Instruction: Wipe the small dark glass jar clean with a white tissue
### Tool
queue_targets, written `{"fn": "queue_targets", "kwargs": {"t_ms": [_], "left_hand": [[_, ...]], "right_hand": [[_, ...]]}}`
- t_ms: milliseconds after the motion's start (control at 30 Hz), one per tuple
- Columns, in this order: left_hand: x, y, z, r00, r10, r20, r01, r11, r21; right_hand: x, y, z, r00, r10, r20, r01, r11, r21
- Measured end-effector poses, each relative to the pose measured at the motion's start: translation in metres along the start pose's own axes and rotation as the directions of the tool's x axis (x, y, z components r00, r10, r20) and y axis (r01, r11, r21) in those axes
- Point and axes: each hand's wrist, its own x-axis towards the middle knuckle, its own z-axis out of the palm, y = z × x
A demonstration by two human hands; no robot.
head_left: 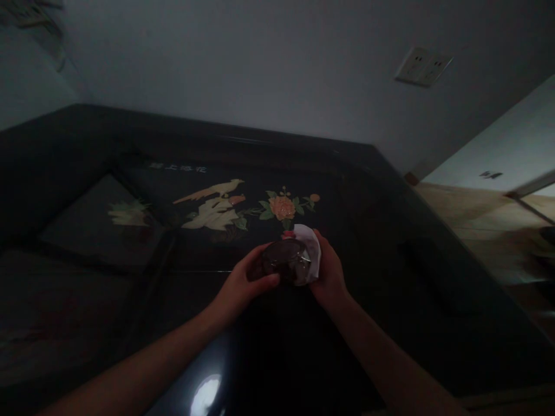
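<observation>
Now left fingers point(264, 282) grip glass bowl point(284, 260), right holds tissue point(311, 248).

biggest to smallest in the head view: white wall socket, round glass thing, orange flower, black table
1. glossy black table
2. round see-through glass object and white double wall socket, too alike to rank
3. orange flower decoration
</observation>
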Motion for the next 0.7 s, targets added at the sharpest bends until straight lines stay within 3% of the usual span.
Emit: {"fn": "queue_targets", "kwargs": {"t_ms": [167, 267, 400, 600, 700], "left_hand": [[0.002, -0.003, 0.000, 0.999, 0.039, -0.030, -0.044, 0.988, -0.148], [0.003, -0.004, 0.000, 0.998, 0.067, 0.010, -0.064, 0.979, -0.194], [0.003, -0.003, -0.001, 0.998, 0.057, 0.016, -0.053, 0.983, -0.174], [0.002, -0.004, 0.000, 0.988, 0.062, -0.139, -0.075, 0.993, -0.090], [0.001, -0.006, 0.001, 0.985, 0.101, -0.144, -0.109, 0.993, -0.049]], "right_hand": [[0.003, 0.004, -0.008, 0.985, -0.160, -0.061, 0.153, 0.982, -0.106], [-0.003, 0.008, -0.004, 0.985, -0.172, -0.002, 0.170, 0.974, -0.149], [-0.015, 0.012, 0.003, 0.968, -0.182, 0.173, 0.211, 0.964, -0.161], [-0.025, 0.017, 0.004, 0.923, -0.338, 0.186, 0.375, 0.898, -0.229], [-0.028, 0.019, 0.002, 0.905, -0.389, 0.175, 0.424, 0.861, -0.281]]}}
